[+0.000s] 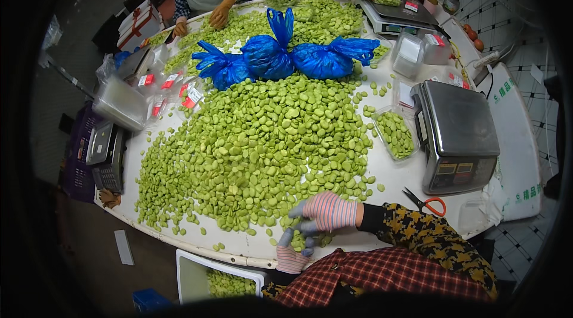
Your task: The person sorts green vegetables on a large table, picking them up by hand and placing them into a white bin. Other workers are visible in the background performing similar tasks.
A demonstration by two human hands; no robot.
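A large heap of shelled green broad beans (268, 148) covers the white table in front of me. At the table's near edge, my left hand (293, 253) wears a striped knit glove with grey fingertips. Its fingers are apart around a few loose beans (298, 242), and whether it grips any is unclear. My right hand (329, 213), gloved alike, lies at the heap's near edge just above the left. Its fingers are spread, pointing left, and beans show beneath it. The right palm's underside is hidden.
Three tied blue plastic bags (268, 56) rest behind the heap. A bean-filled clear tray (396, 134), a weighing scale (463, 125) and orange-handled scissors (425, 202) lie to the right. Stacked clear trays (121, 105) stand left. A foam box (192, 275) is below the edge. Two people work opposite.
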